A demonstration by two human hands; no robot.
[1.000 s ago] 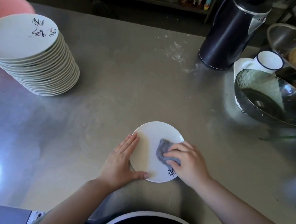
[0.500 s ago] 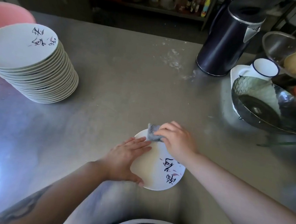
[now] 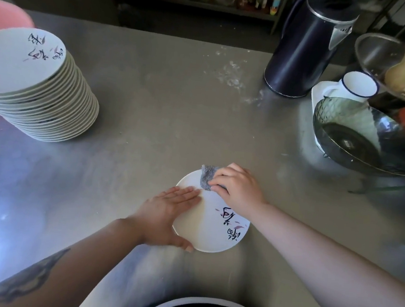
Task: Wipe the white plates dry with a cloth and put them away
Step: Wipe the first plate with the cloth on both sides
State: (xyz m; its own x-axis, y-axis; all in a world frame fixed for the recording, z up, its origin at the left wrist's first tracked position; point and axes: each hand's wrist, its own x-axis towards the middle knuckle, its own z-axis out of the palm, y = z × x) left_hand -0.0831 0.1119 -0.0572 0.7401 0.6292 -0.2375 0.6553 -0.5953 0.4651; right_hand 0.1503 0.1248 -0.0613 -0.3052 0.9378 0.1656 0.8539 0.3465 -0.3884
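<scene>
A white plate [image 3: 216, 231] with black brush writing lies flat on the steel counter [image 3: 163, 115] close in front of me. My left hand [image 3: 166, 214] rests on its left side with straight fingers, the thumb against the near rim. My right hand [image 3: 236, 188] grips a small grey cloth [image 3: 206, 177] and presses it onto the plate's far rim. A tall stack of the same white plates [image 3: 34, 87] stands at the far left of the counter.
A pink tub [image 3: 6, 19] sits behind the stack. At the back right stand a dark kettle [image 3: 305, 49], a white mug with a blue rim [image 3: 356, 85], a glass bowl [image 3: 361, 139] and a metal bowl with a wooden spoon [image 3: 393, 65].
My right hand has carried the cloth from the plate's near right part up to its far rim. My left hand has slid further onto the plate.
</scene>
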